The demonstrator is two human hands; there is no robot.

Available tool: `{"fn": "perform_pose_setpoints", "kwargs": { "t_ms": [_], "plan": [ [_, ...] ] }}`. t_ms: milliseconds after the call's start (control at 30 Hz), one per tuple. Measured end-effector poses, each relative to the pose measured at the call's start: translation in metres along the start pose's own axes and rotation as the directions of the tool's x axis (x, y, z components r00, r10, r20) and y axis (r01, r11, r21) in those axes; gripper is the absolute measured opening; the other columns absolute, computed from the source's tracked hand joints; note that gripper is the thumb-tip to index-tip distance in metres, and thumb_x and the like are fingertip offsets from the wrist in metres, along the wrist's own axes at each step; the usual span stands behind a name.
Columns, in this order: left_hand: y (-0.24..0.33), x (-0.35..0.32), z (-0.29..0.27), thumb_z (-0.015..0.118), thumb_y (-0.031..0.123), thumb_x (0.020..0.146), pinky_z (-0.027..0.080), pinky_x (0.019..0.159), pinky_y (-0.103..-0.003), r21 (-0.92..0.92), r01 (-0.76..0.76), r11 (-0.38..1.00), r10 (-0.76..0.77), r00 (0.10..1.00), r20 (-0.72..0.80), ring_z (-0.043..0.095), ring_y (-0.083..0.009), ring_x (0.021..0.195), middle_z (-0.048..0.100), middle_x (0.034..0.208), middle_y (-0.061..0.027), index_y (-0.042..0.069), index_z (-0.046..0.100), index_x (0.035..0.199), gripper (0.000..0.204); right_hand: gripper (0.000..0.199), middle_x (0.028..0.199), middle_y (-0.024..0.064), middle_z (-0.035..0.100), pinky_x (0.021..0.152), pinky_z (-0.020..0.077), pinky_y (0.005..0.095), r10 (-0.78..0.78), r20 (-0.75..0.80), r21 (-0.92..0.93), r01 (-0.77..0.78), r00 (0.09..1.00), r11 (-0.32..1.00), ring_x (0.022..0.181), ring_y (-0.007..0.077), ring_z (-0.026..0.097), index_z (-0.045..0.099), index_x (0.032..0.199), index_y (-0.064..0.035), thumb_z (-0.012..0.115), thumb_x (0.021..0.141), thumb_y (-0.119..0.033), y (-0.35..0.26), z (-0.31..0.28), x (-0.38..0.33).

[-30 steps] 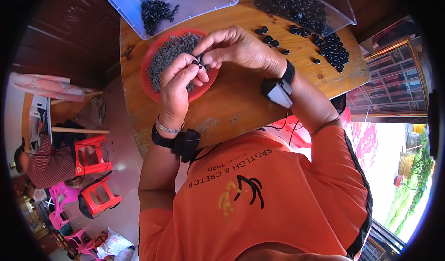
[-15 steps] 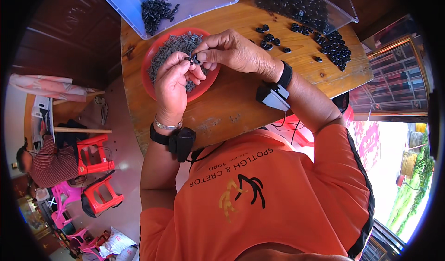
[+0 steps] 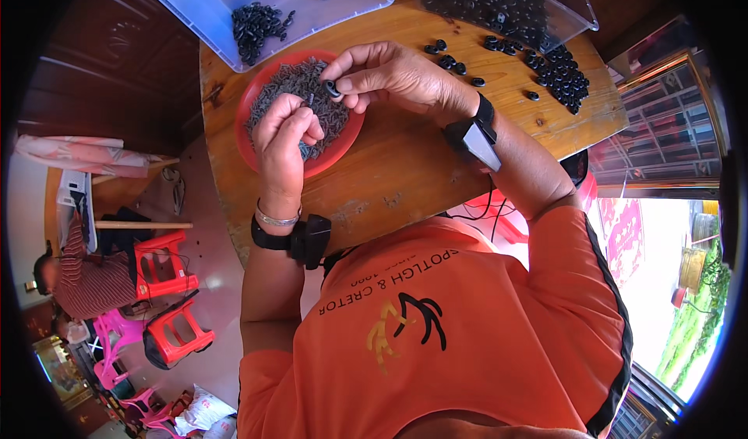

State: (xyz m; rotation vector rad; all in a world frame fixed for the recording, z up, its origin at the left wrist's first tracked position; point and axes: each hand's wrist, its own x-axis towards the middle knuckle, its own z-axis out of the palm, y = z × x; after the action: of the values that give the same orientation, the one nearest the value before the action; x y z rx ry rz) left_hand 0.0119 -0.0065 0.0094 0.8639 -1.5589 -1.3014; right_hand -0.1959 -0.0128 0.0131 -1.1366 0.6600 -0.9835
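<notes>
Both hands are up close to each other but not touching. Right hand (image 3: 397,77) is pinching a round black piece (image 3: 332,89), and left hand (image 3: 287,135) is clamped on what looks like a tiny grey screw (image 3: 311,99). Red bowl (image 3: 343,151) of grey screws (image 3: 273,84) right below them. Clear bin (image 3: 191,18) past the left hand; loose black pieces (image 3: 562,82) beyond the right, by a second bin (image 3: 562,23).

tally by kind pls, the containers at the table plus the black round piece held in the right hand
Red round plastic bowl: 1
Clear rectangular plastic bins: 2
Glossy black round piece in the right hand: 1
Total: 4
</notes>
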Motion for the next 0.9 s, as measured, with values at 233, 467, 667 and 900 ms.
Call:
{"fn": "perform_pose_setpoints", "kwargs": {
  "t_ms": [233,467,667,900],
  "plan": [
    [0.001,-0.002,0.004,0.051,0.010,0.086,0.037,0.054,-0.022,0.078,-0.101,0.992,0.100,0.995,0.012,0.045,-0.0065,0.058,0.051,0.062,-0.0005,0.001,0.052,0.076,0.013,0.022,0.083,0.0009,0.065,0.068,0.0512,0.0202,-0.002,0.015,-0.043,0.002,1.000,0.999,0.073,0.0072,0.061,0.064,0.106,-0.0034,0.064,0.085,-0.010,-0.001,0.002,-0.001],
    [-0.002,-0.003,0.004,0.052,0.010,0.085,0.037,0.053,-0.022,0.153,-0.125,0.980,0.122,0.992,0.031,0.045,-0.0069,0.057,0.051,0.061,-0.0010,0.001,0.052,0.075,0.013,0.021,0.084,-0.0001,0.064,0.070,0.0509,0.0207,-0.039,0.055,-0.087,0.044,0.998,0.995,0.076,0.0067,0.060,0.064,0.107,-0.0044,0.062,0.087,-0.010,-0.002,0.000,-0.001],
    [0.006,-0.004,0.006,0.052,0.011,0.084,0.039,0.054,-0.022,0.070,-0.058,0.996,0.056,0.998,0.028,0.048,-0.0068,0.058,0.054,0.062,-0.0011,0.001,0.053,0.075,0.014,0.022,0.086,0.0021,0.064,0.071,0.0488,0.0225,-0.043,0.021,-0.040,0.044,0.999,0.998,0.075,0.0081,0.059,0.062,0.110,-0.0022,0.056,0.089,-0.006,-0.006,0.009,-0.005],
    [0.003,-0.006,0.012,0.052,0.013,0.086,0.041,0.057,-0.021,0.026,-0.006,1.000,0.003,0.995,0.096,0.050,-0.0066,0.060,0.056,0.066,-0.0016,0.001,0.055,0.078,0.014,0.019,0.090,0.0028,0.065,0.070,0.0503,0.0223,-0.100,0.014,-0.019,0.101,0.995,0.995,0.074,0.0086,0.061,0.061,0.106,-0.0035,0.058,0.088,-0.006,0.002,0.011,-0.001]
  ]
}}
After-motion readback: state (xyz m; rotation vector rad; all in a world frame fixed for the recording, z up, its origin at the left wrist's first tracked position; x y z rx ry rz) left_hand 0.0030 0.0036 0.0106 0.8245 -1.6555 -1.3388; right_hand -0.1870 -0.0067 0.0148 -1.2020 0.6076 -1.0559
